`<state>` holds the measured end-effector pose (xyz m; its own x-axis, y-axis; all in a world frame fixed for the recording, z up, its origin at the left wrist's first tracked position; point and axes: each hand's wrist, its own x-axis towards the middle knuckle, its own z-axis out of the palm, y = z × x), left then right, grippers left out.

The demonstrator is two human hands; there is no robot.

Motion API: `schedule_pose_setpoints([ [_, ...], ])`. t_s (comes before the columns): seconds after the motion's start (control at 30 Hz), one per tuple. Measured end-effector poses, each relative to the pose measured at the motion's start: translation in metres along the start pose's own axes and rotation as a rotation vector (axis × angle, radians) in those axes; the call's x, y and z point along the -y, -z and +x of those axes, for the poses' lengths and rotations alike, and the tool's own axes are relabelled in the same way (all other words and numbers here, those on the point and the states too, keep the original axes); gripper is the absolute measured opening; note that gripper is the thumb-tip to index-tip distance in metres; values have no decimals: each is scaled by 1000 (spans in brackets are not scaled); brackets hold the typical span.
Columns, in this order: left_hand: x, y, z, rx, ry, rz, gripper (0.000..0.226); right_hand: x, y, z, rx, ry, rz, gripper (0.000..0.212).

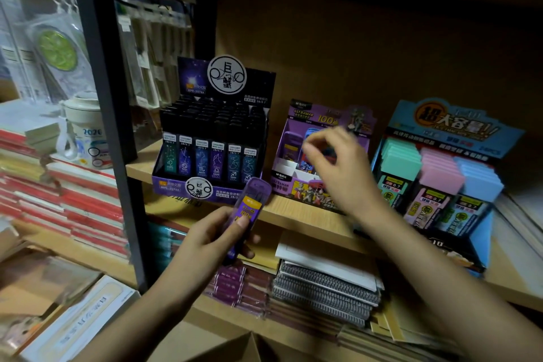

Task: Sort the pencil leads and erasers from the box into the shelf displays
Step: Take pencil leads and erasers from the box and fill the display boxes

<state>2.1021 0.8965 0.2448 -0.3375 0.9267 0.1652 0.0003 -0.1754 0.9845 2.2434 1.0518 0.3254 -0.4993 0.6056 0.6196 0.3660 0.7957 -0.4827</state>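
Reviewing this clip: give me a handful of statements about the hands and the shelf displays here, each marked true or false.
1. The left hand holds a purple lead case. True.
2. The right hand rests on the blue display. False: it is in front of the purple display, fingers apart.
3. The black display stands left of the purple one. True.
4. The blue display holds only green packs. False: green, pink and blue.

right hand (pixel 338 164) motion-blurred, fingers unreadable, hides middle of purple display (pixel 296 156). Blue display (pixel 452 126) text smeared. Both forearms cut at bottom edge.
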Motion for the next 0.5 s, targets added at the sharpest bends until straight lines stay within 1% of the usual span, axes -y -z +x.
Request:
schedule_pose_setpoints([
  [0.03, -2, -3, 0, 12, -6, 0, 25, 8, -3, -12, 101, -82, 170, 10],
  [0.1, -6, -11, 1, 39, -12, -9, 25, 19, -10, -33, 267, -235, 398, 8],
  [0.17, -10, -18, 3, 65, -22, -12, 28, 24, -13, -44, 290, -339, 556, 3],
  [0.2, -12, -20, 5, 76, -35, 7, 29, 27, -11, -44, 280, -359, 607, 5],
  [0.27, -15, -23, 9, 88, -80, 90, 30, 28, -2, -39, 258, -326, 613, 11],
  [0.33, -16, -23, 18, 79, -170, 251, 33, 26, 13, -27, 190, -249, 537, 13],
  [0.37, -15, -22, 25, 54, -231, 404, 35, 23, 22, -18, 130, -216, 491, 13],
  [0.43, -13, -21, 39, -14, -380, 792, 42, 17, 36, 4, -7, -156, 393, 15],
  [0.47, -12, -22, 46, -28, -447, 901, 45, 13, 40, 16, -67, -136, 355, 16],
  [0.5, -11, -23, 53, -23, -488, 956, 47, 9, 41, 28, -116, -128, 324, 14],
])
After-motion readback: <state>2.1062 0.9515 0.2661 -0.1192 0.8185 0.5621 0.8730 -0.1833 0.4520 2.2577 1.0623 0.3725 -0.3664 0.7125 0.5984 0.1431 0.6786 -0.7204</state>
